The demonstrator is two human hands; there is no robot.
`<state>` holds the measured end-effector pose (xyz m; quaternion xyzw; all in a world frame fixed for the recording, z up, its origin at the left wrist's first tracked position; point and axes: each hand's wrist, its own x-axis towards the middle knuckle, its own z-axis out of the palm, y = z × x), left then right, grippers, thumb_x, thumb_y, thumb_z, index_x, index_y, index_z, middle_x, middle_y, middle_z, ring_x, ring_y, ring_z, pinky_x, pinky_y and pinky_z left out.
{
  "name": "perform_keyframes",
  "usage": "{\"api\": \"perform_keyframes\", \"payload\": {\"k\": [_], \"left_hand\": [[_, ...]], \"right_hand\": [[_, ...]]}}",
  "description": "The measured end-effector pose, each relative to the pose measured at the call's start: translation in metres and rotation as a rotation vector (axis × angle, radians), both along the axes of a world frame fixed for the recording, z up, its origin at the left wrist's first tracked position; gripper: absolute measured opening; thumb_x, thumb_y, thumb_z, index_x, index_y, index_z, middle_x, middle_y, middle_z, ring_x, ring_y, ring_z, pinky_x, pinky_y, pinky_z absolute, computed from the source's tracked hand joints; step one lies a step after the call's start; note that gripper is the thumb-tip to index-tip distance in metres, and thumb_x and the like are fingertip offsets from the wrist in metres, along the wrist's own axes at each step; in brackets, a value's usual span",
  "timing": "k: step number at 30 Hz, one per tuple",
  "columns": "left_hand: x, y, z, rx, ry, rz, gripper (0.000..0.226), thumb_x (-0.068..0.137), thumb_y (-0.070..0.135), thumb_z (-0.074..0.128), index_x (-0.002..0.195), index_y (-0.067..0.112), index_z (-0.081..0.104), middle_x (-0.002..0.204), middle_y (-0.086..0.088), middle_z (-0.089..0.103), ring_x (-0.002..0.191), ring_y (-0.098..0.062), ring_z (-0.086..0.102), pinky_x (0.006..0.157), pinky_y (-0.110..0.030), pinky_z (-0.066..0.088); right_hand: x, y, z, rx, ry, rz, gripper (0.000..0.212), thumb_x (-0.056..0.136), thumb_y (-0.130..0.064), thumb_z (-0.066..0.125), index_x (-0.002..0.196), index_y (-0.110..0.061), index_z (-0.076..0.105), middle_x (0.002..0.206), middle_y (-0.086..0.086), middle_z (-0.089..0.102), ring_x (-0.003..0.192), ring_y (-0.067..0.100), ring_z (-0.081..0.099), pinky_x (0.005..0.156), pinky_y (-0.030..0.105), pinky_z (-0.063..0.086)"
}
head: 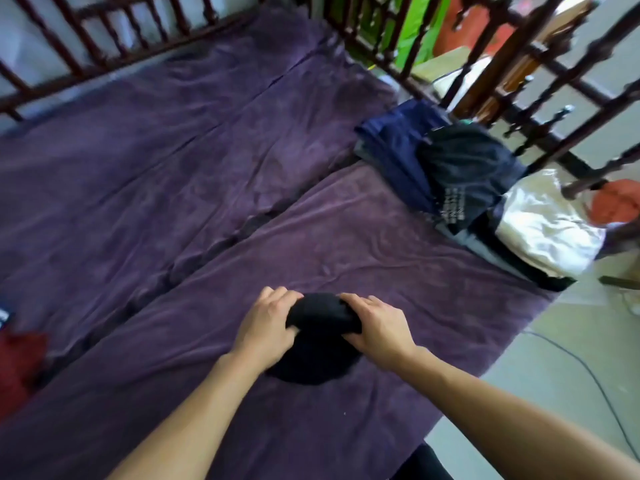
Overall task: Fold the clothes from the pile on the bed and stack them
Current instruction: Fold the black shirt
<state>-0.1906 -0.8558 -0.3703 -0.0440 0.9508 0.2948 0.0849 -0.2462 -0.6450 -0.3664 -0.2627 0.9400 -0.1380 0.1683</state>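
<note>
Low in the centre of the frame, the left hand point(265, 322) and right hand point(375, 325) each curl their fingers round an end of a small black garment point(317, 344) lying on the purple bed cover point(173, 168). Folded clothes point(450, 174) sit stacked at the right edge.

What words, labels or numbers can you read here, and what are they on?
Nothing is legible.
Pale printed rows on the folded black garment at right: too blurred to read.
White mark on the dark item at the left edge: too small to tell.
</note>
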Motion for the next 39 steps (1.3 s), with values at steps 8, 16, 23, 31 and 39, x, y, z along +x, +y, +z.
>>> {"api": "perform_keyframes", "payload": {"k": [8,16,23,31,39], "left_hand": [[-0.157,0.116,0.064,-0.031,0.087,-0.257,0.041,0.079,0.016,0.065,0.118,0.026,0.056,0.11,0.009,0.058,0.104,-0.017,0.044,0.087,-0.028,0.04],[-0.382,0.145,0.121,-0.157,0.029,-0.249,0.047,0.071,0.016,0.073,0.116,0.024,0.061,0.111,-0.002,0.063,0.105,-0.024,0.051,0.091,-0.035,0.043],[-0.557,0.146,0.156,-0.21,0.198,-0.051,0.073,0.071,0.021,0.078,0.137,0.019,0.046,0.126,-0.013,0.05,0.119,-0.032,0.047,0.099,-0.04,0.04],[-0.524,0.17,0.007,-0.229,-0.107,0.093,0.052,0.095,0.041,0.05,0.143,0.029,0.036,0.153,-0.007,0.026,0.138,-0.028,0.026,0.109,-0.043,0.028],[-0.512,0.18,-0.06,-0.263,-0.135,0.05,0.053,0.099,0.046,0.034,0.149,0.037,0.018,0.161,0.003,0.002,0.147,-0.019,0.0,0.112,-0.045,0.02]], "right_hand": [[-0.107,0.129,0.053,-0.059,0.105,-0.205,0.059,0.075,-0.048,0.061,0.13,-0.038,0.044,0.11,-0.011,0.065,0.103,0.016,0.059,0.076,0.032,0.045],[-0.313,0.153,0.073,-0.25,0.048,-0.313,0.061,0.073,-0.054,0.067,0.128,-0.041,0.044,0.108,-0.005,0.069,0.099,0.024,0.064,0.077,0.035,0.05],[-0.498,0.131,0.073,-0.582,-0.193,-0.51,0.058,0.064,-0.048,0.077,0.116,-0.036,0.057,0.103,-0.007,0.067,0.097,0.02,0.064,0.082,0.036,0.053],[-0.594,0.155,-0.009,0.107,0.045,-0.332,0.071,0.086,-0.052,0.059,0.141,-0.016,0.03,0.124,0.014,0.058,0.107,0.035,0.059,0.072,0.038,0.041],[-0.588,0.138,-0.055,0.049,0.406,0.07,0.062,0.094,-0.058,0.036,0.148,-0.029,0.028,0.159,0.01,0.016,0.147,0.03,0.008,0.111,0.052,0.02]]}}
